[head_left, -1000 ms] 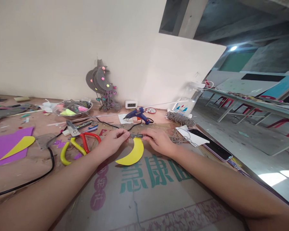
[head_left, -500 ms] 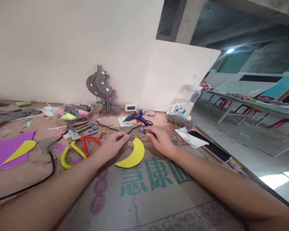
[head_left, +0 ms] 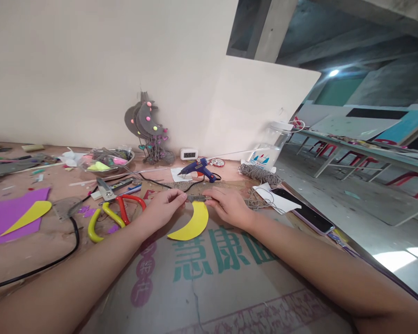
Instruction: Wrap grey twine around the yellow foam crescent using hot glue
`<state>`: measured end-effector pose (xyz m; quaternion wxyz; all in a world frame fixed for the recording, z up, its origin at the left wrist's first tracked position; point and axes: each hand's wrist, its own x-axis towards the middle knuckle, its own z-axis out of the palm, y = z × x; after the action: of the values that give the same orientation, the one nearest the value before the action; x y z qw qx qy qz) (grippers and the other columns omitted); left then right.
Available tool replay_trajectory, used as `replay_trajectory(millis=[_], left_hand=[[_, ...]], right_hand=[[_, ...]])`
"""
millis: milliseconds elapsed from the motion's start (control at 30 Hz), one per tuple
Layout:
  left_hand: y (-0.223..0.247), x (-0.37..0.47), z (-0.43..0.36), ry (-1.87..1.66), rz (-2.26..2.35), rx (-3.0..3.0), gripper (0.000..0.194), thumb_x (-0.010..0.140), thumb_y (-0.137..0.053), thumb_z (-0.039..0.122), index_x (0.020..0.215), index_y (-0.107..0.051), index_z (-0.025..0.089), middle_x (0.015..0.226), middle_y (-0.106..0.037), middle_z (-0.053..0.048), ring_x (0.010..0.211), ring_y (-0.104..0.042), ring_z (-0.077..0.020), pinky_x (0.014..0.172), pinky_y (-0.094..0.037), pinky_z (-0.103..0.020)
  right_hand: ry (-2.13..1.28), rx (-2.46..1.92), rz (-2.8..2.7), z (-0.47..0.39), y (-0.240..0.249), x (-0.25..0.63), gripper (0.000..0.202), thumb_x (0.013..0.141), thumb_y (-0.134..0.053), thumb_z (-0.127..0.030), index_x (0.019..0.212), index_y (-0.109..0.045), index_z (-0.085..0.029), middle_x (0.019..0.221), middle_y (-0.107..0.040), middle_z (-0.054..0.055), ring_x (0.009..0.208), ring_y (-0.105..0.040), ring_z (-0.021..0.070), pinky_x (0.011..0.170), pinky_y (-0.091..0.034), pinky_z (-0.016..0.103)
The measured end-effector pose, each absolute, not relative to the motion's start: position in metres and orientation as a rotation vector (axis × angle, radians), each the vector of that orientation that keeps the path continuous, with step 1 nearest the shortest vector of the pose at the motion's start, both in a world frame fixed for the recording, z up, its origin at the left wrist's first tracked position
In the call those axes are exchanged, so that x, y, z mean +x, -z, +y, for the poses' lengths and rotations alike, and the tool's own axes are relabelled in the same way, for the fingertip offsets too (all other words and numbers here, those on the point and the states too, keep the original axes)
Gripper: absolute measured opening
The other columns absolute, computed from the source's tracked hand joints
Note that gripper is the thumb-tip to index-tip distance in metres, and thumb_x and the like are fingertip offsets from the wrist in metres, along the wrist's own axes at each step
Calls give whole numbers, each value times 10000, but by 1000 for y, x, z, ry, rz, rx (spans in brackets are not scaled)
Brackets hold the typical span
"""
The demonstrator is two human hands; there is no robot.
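A yellow crescent-shaped cutout [head_left: 196, 223] hangs between my hands above the printed cardboard. Grey yarn [head_left: 196, 198] lies across its upper tip; how it is fastened there is too small to tell. My left hand [head_left: 167, 207] is closed in a pinch at the left end of the yarn. From the other side, my right hand [head_left: 229, 205] pinches the yarn just right of the tip, its fingers partly hiding it. Behind them, a blue glue gun [head_left: 200, 169] rests on the table. A skein of grey yarn [head_left: 261, 175] lies beyond my right hand.
Red-handled pliers [head_left: 121, 211] and scissors with yellow handles [head_left: 96, 227] lie left of my left forearm. Purple sheets [head_left: 14, 213] are farther left. A phone [head_left: 304, 212] lies at the right edge. Grey crescent ornaments [head_left: 146, 123] hang on the wall behind a bowl [head_left: 107, 169].
My right hand has moved slightly left and down, closer to the crescent's tip. The grey yarn now spans across the tip between both hands. My left hand has barely moved.
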<state>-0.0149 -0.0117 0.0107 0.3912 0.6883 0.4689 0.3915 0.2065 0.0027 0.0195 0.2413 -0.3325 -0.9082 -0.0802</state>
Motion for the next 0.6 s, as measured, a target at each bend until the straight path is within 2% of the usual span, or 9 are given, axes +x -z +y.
replay_trajectory(millis=[600], left_hand=[[-11, -16, -12, -971, 1153, 1748, 301, 811, -430, 429, 676, -515, 174, 632, -509, 23, 633, -477, -132, 603, -354, -228]], right_hand=[[53, -951, -2496, 4, -21, 204, 259, 906, -389, -307, 1028, -578, -177, 888, -665, 54, 792, -598, 173, 685, -424, 268]])
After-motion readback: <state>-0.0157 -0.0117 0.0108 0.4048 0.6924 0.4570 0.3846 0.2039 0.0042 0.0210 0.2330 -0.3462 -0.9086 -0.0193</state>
